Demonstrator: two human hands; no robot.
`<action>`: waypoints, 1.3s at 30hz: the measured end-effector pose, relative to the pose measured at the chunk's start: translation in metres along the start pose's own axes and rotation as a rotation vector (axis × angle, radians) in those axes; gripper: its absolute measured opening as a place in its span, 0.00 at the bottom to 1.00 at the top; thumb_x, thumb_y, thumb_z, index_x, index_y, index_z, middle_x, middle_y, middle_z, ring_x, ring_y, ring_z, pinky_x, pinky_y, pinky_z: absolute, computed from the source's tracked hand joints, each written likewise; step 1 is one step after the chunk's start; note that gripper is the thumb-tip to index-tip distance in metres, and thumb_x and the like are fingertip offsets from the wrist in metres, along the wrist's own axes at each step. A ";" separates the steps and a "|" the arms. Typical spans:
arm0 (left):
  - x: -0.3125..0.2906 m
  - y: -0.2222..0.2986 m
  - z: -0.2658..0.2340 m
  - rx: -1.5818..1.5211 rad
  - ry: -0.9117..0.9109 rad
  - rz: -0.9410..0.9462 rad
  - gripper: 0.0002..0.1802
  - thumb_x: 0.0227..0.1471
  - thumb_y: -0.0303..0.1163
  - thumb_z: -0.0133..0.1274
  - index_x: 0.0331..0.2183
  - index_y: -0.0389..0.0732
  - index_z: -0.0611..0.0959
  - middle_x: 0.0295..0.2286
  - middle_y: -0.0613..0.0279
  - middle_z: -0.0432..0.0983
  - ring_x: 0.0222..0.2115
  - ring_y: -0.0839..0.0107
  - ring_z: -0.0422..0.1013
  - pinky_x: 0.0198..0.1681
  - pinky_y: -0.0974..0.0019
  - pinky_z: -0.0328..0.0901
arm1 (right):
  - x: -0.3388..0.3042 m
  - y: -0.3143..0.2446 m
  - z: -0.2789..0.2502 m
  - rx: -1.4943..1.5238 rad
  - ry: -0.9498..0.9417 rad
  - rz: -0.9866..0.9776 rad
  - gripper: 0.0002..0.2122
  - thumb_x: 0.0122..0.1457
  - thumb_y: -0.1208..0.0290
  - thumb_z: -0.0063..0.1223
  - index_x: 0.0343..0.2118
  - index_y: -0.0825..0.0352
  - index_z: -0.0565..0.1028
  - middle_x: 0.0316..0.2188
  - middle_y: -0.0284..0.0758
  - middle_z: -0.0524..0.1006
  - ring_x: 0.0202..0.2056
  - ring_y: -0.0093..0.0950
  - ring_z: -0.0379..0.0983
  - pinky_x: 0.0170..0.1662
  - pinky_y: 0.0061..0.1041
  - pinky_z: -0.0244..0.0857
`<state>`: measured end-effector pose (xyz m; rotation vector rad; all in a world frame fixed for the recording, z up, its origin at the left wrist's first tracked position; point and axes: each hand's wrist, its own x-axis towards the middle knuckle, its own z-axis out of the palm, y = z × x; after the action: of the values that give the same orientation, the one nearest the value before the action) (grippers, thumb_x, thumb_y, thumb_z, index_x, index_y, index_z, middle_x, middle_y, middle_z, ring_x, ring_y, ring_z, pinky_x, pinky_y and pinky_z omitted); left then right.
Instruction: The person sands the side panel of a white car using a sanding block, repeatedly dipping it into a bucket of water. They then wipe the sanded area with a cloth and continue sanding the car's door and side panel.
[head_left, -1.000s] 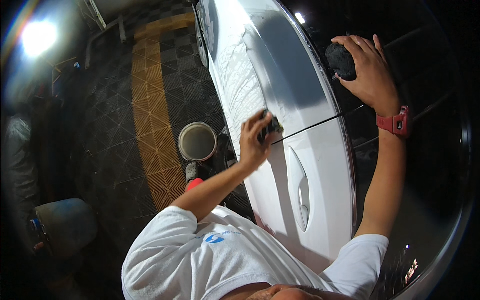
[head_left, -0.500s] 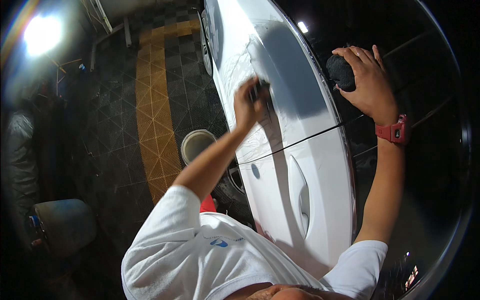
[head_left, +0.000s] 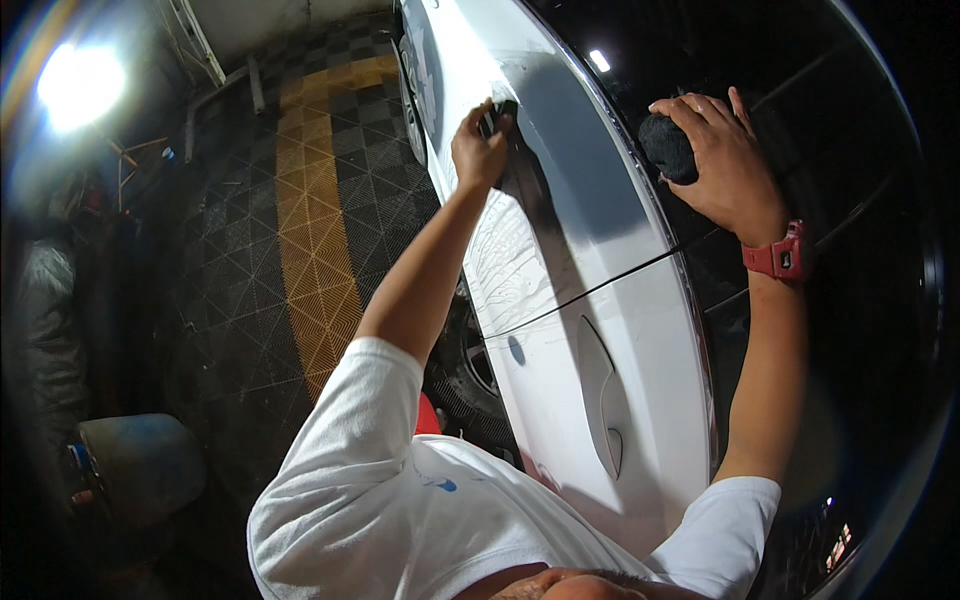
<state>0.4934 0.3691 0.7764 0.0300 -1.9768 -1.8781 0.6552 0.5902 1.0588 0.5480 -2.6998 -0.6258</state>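
Note:
My left hand is closed around a small black block, which is against the white car's side panel. Milky wet streaks run down the white paint below that hand. Just right of the block lies a grey primer-like patch on the panel. My right hand curls round a rounded black sponge and rests on the dark glossy upper part of the car. A red watch is on my right wrist.
A door handle sits on the nearer panel, past a seam. A wheel shows beneath the car's side. Black floor tiles with an orange band lie to the left, with a bluish drum and a bright lamp.
My left hand has moved farther up along the panel with the black block. My right hand has shifted only slightly left with the sponge. The pale bucket beside the wheel no longer shows.

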 end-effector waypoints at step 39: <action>0.080 0.088 0.002 0.475 -0.093 0.682 0.21 0.60 0.48 0.62 0.50 0.48 0.87 0.47 0.50 0.83 0.49 0.45 0.76 0.49 0.46 0.74 | 0.007 0.002 -0.022 -0.349 0.263 0.093 0.29 0.52 0.68 0.76 0.59 0.51 0.79 0.66 0.36 0.71 0.64 0.41 0.70 0.71 0.48 0.63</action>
<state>0.4424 0.3554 0.8829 -0.5317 -2.0886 -0.9839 0.6564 0.5808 1.0801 0.3802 -2.2885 -0.9057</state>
